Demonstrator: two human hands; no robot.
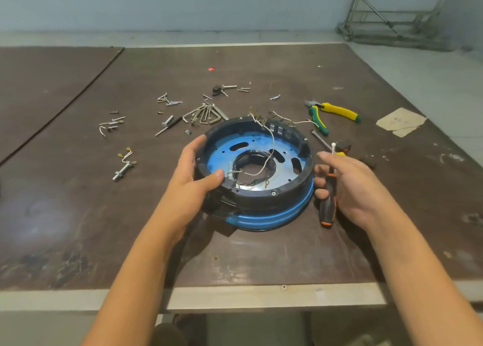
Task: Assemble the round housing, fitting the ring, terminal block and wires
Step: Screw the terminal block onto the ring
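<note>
Housing: the housing (pixel 257 209) sits mid-table (pixel 261 254), open face up, right between the two hands.
Left hand: the left hand (pixel 194 181) clamps the near-left rim, thumb hooked over the top edge, fingers curled round the outer wall. I read that as a brace, so the shell can't spin or slide while the other side gets worked.
Right hand: the right hand (pixel 358 189) is just beside the right wall, lower fingers curled round the screwdriver (pixel 328 207) handle, forefinger stretched toward the rim. The tool is parked upright in the palm, probably to keep it ready while a fingertip is free to feel or nudge.
Ring: the black ring (pixel 261 192) lies on top of the blue-banded body, with screw heads dotted around it. It looks seated to me.
Wire: a white wire (pixel 271 142) droops from the far rim into the centre hole, loose and not yet routed. Brass lugs (pixel 261 121) stand along the far rim.
Terminal block: I can't pick it out for sure. Something pale sits against the far inner wall, but it's too blurred to tell.
Spares: screws (pixel 168 100) and hex keys (pixel 206 115) lie spread behind the housing, near enough to grab; the pliers (pixel 337 110) are off to the far right.
Call: wiring looks like the step in hand. The risk is trapping that slack wire under a part.
</note>
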